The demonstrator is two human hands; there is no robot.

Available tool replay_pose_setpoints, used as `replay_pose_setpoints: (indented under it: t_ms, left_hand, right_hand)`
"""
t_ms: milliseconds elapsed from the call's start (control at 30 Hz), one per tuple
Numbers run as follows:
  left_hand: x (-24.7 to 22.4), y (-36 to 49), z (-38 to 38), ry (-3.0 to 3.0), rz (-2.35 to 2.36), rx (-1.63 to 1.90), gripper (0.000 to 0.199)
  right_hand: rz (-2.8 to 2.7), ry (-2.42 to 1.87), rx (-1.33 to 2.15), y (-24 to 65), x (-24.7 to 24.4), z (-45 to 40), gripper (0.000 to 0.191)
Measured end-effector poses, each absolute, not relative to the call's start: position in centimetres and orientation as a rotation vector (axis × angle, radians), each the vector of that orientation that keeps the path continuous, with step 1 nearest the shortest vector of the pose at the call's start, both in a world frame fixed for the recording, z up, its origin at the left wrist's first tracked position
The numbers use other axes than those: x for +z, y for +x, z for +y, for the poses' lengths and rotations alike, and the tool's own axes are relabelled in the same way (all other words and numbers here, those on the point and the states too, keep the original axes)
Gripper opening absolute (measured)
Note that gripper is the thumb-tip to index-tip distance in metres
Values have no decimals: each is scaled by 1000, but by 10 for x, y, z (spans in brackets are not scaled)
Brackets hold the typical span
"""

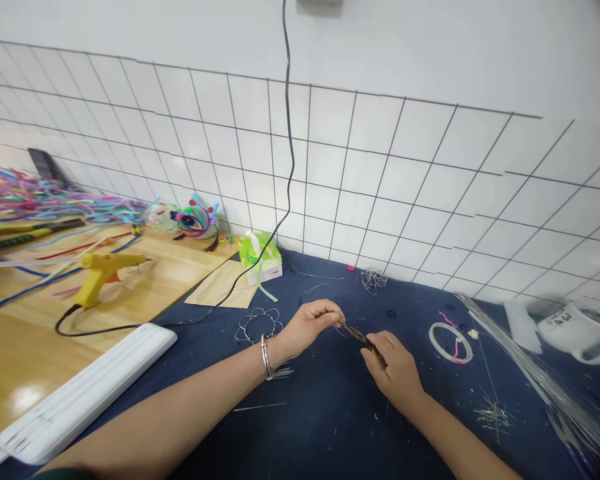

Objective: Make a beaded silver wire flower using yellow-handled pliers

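My right hand (390, 367) is closed around the handles of a pair of pliers (356, 334), whose jaws point up and left. The jaws meet a thin wire close to the fingertips of my left hand (315, 325). Those fingers are pinched together on the wire, most of which is hidden or too fine to follow. A flower-shaped wire ring (259, 325) lies on the dark blue cloth (330, 413), just left of my left wrist. Beneath that wrist are short cut wires (281, 373).
At left, a yellow glue gun (100, 270) and white power strip (90, 390) trail cords. A tissue box (261, 259) stands near the tiled wall. On the right are a tape roll (450, 343), a long wire bundle (535, 380) and a white mug (575, 331).
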State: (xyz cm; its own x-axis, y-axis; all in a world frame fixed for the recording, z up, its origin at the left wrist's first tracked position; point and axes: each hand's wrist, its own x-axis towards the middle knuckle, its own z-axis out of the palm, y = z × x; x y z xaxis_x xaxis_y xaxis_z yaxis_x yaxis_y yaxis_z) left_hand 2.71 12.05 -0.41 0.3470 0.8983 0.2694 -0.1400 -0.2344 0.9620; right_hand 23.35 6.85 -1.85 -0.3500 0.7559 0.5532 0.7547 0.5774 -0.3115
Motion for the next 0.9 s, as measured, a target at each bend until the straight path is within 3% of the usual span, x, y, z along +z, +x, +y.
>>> replay_pose_setpoints:
  t_ms: [367,733,900]
  left_hand:
    - [1,25,120,1514,741,1178,15]
    - [-10,27,123,1450,719,1164,14]
    - [-8,28,126,1318,810,1240,17]
  right_hand:
    - [-2072,-1258,384,231,-7,63,18]
    - [-2172,-1260,166,236,-15,66,20]
    - [-2206,-1449,64,242,-25,78,25]
